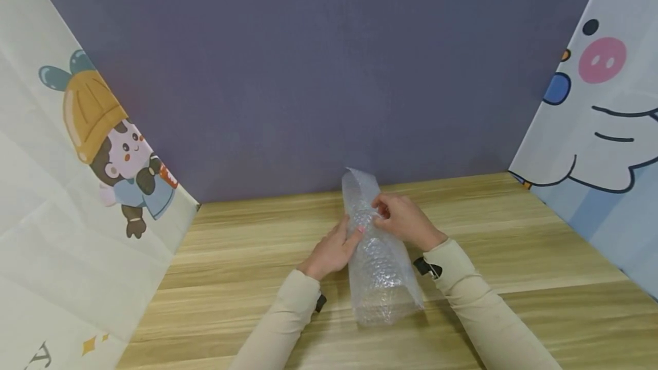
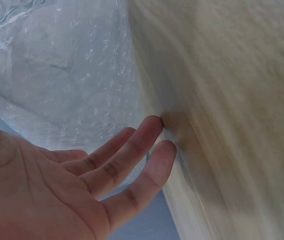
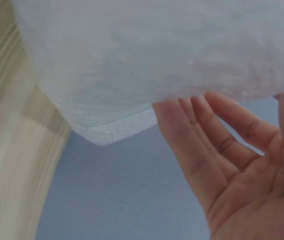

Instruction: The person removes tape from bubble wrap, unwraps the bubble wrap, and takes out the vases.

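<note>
A roll of clear bubble wrap (image 1: 382,270) lies lengthwise on the table, narrower at its far end and wider at the near end. My left hand (image 1: 331,249) rests along its left side, thumb laid on top. In the left wrist view its fingers (image 2: 132,157) are loosely extended beside the wrap, fingertips right at the tabletop. From the right, my right hand (image 1: 407,220) pinches the upper edge of the wrap between thumb and fingers. In the right wrist view the raised plastic sheet (image 3: 156,55) covers the fingertips. The inside of the roll is hidden by its layers.
The wood-grain table (image 1: 247,244) ends at a dark grey-purple wall (image 1: 308,73) behind the wrap's far end. White panels with cartoon prints stand on the left (image 1: 51,187) and right (image 1: 622,147). Dark wrist straps show at both cuffs.
</note>
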Tool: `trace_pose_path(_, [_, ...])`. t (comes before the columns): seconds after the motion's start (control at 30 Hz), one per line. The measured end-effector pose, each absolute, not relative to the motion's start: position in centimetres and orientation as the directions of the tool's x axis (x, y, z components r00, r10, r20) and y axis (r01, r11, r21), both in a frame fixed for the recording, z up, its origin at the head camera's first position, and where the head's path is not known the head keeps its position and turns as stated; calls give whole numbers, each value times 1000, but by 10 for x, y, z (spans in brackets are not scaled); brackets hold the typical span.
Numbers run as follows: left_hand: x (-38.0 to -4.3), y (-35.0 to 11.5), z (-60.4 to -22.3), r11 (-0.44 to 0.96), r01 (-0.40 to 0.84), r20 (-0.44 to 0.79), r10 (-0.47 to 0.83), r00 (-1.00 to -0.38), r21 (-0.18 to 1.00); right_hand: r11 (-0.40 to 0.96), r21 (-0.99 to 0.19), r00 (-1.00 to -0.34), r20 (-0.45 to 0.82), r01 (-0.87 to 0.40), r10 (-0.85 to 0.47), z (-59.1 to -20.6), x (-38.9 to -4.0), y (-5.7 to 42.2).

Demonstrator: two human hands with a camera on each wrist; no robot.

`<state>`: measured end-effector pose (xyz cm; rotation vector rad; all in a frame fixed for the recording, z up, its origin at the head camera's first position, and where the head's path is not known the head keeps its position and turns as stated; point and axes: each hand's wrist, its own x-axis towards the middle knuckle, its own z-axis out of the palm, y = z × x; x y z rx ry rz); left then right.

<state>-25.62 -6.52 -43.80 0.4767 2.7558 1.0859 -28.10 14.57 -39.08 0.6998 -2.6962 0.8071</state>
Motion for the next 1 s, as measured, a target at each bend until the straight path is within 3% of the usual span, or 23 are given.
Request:
trace_pose_path(0.53, [-258, -62, -441, 686, 239, -24, 350, -936, 687, 763, -426, -844, 455, -486, -284, -403, -286, 145])
trace_pose_path(1.0, [-260, -65, -442, 693, 231, -39, 351, -935, 683, 793, -297, -763, 575, -532, -297, -413, -291, 139])
